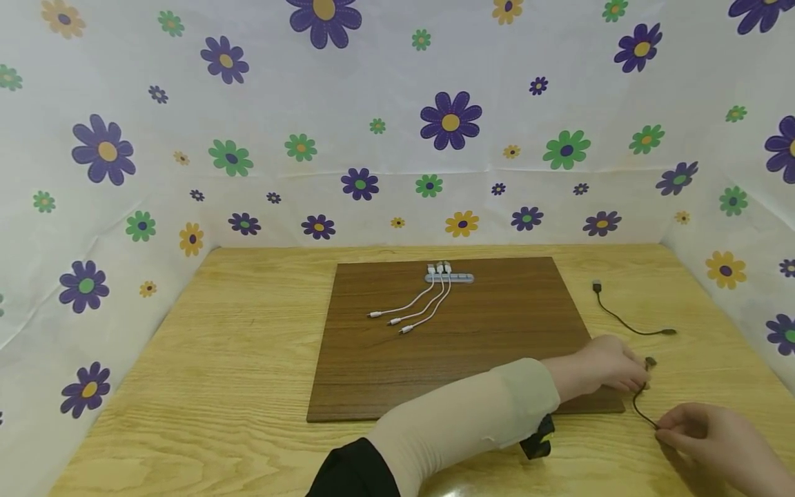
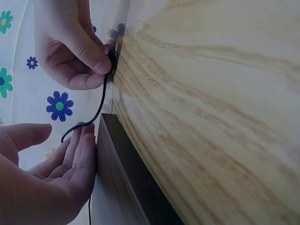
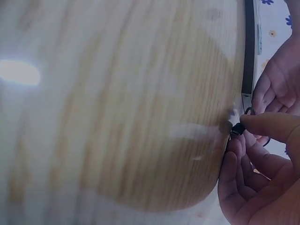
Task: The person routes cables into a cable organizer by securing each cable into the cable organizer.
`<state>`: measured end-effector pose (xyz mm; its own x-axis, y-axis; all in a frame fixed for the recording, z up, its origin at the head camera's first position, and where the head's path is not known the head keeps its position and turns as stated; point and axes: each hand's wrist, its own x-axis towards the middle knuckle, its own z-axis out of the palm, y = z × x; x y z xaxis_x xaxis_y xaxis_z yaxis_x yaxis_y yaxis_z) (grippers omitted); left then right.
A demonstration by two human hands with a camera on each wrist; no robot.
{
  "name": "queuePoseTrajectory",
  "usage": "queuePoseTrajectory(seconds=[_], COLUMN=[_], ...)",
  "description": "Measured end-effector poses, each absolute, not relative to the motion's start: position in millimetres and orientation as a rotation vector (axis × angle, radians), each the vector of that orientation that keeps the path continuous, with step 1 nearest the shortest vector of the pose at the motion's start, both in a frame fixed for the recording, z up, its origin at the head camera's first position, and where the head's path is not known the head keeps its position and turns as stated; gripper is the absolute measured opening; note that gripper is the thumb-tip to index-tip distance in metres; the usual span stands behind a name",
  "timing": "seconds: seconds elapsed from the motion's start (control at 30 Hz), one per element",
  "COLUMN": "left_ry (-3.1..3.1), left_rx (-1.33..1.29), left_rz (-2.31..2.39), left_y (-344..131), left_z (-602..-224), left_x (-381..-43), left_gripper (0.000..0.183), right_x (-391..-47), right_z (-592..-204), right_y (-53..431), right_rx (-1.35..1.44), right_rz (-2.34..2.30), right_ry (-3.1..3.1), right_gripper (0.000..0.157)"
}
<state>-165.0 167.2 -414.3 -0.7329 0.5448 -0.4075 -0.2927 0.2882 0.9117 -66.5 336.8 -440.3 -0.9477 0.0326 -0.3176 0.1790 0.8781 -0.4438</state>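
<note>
A short black charging cable (image 1: 638, 407) lies between my two hands at the right of the table. My right hand (image 1: 717, 436) pinches its near end, and the right wrist view shows the black plug (image 3: 238, 129) between thumb and fingertips. My left hand (image 1: 609, 364) reaches over the board's right edge to the far part of this cable. In the left wrist view its thumb stands apart from the nearly straight fingers (image 2: 79, 159), and the cable runs across behind their tips. The cable's far plug (image 1: 650, 361) shows just beyond the left fingertips.
Another black cable (image 1: 627, 326) lies farther back on the wooden table (image 1: 248, 331). On the dark brown board (image 1: 491, 345), a light cable clip strip (image 1: 461, 278) holds several white cables (image 1: 428, 307). Flowered cloth (image 1: 397, 90) surrounds the table's back and sides.
</note>
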Motion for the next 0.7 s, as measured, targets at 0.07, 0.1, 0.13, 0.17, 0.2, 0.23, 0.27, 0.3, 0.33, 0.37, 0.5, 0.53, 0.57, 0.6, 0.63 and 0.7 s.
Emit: queuePoseTrajectory(seconds=[0.07,0.1,0.13,0.17,0.2,0.23,0.27,0.3,0.33,0.37,0.5,0.53,0.57,0.6,0.63,0.7], left_ry=[1.859,1.859,1.862,1.864,1.870,1.877,1.880,1.888,1.892,1.892,1.873,1.868,1.862,1.861,1.856,1.856], left_rx=[0.234,0.236,0.237,0.240,0.237,0.229,0.219,0.209,0.202,0.198,0.187,0.186,0.188,0.192,0.197,0.215], left_rz=[1.531,1.537,1.540,1.544,1.547,1.550,1.552,1.551,1.551,1.554,1.576,1.583,1.593,1.597,1.604,1.607], left_y=[165,163,162,161,160,159,158,158,158,157,155,155,154,153,153,151], left_z=[-415,-415,-415,-415,-415,-414,-414,-414,-413,-413,-411,-411,-410,-410,-410,-410], left_x=[-166,-166,-166,-166,-166,-166,-166,-166,-165,-165,-163,-163,-163,-163,-163,-164], left_gripper=[0.018,0.016,0.015,0.015,0.014,0.015,0.016,0.018,0.020,0.023,0.029,0.029,0.030,0.030,0.030,0.029], right_x=[-67,-67,-67,-67,-67,-67,-67,-67,-67,-67,-67,-67,-67,-67,-67,-68], right_z=[-440,-440,-440,-440,-440,-440,-440,-440,-440,-440,-439,-439,-439,-439,-439,-439], right_y=[337,337,337,337,337,337,336,336,336,336,335,335,335,336,336,336], right_rx=[0.154,0.150,0.145,0.142,0.143,0.141,0.144,0.149,0.156,0.161,0.157,0.148,0.139,0.133,0.125,0.121], right_rz=[-0.696,-0.696,-0.694,-0.692,-0.690,-0.687,-0.687,-0.687,-0.691,-0.695,-0.711,-0.716,-0.719,-0.727,-0.733,-0.749], right_ry=[2.740,2.737,2.736,2.734,2.731,2.729,2.724,2.718,2.711,2.702,2.684,2.684,2.687,2.686,2.684,2.674], right_gripper=[0.016,0.016,0.016,0.016,0.017,0.018,0.020,0.021,0.023,0.024,0.024,0.023,0.023,0.023,0.023,0.024])
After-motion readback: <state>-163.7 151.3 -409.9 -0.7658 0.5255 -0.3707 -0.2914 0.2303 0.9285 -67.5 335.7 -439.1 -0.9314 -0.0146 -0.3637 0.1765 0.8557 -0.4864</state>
